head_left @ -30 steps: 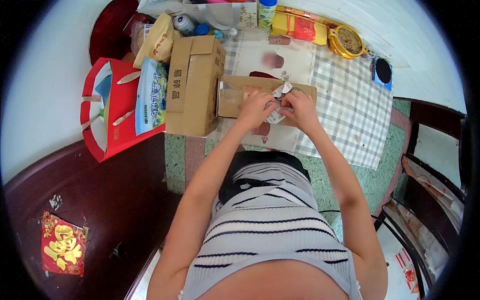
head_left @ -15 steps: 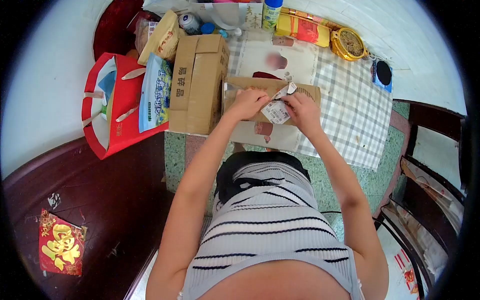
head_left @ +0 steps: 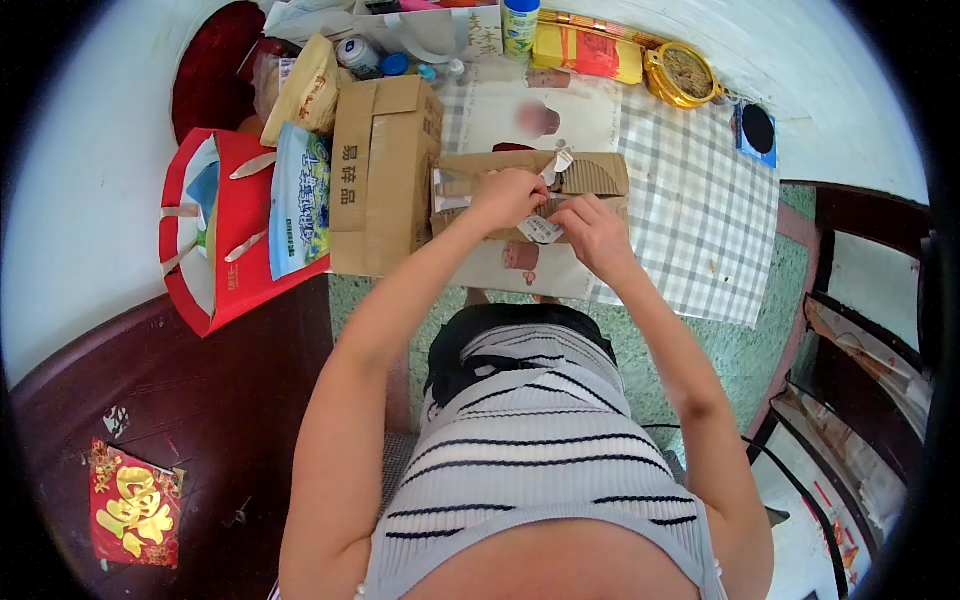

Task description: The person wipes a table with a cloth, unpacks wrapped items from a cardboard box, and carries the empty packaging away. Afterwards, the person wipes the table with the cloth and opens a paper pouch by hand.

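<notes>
A checked tablecloth lies under the big box. Just right of the big box, I see the small box. My left hand is narrow over it, grip unclear; my right hand pinches the white label.

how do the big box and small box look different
The big box runs lengthwise away from the person; the small box lies crosswise. The big box shows dark printed characters; the small box shows a white label and exposed ribbing. Both are brown cardboard.
</notes>
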Available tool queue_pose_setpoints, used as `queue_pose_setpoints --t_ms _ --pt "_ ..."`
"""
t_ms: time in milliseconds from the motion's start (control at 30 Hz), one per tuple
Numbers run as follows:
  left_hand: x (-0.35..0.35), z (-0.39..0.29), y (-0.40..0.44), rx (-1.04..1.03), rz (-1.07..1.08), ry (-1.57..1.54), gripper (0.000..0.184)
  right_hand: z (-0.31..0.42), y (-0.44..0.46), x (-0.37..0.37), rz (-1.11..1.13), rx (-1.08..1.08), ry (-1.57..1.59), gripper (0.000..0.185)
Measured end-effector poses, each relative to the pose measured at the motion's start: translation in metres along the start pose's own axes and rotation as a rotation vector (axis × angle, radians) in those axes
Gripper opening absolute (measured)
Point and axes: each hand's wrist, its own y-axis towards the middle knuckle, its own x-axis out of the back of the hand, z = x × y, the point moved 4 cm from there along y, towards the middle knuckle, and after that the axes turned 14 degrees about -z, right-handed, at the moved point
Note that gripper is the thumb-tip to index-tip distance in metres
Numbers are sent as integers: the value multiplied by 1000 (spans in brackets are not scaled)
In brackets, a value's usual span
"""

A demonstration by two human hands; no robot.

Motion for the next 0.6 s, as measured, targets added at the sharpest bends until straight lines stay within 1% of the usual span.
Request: queue_pose_setpoints --t_ms 133,200,233,300,333,400,533,600 --pt "-4 -4 -3 -73 7 60 18 8 -8 12 46 19 79 20" --pt "-4 -1 -2 -82 7 1 18 7 -9 16 44 -60 150 19" --pt "-5 2 -2 -84 6 2 18 8 -7 15 42 -59 150 19" --pt "-5 2 -3 -91 -23 -54 17 7 -1 10 86 -157 63 19" --pt "-4 0 -3 -95 -20 -54 17 12 4 7 84 -161 59 19" --pt "-3 -1 -4 -29 27 -20 18 17 14 -3 193 -154 -173 19" --pt "0 -1 -5 12 61 -60 19 9 5 -29 199 -134 -89 16" --pt "-7 2 -7 -3 77 78 19 21 2 -33 208 190 12 20"
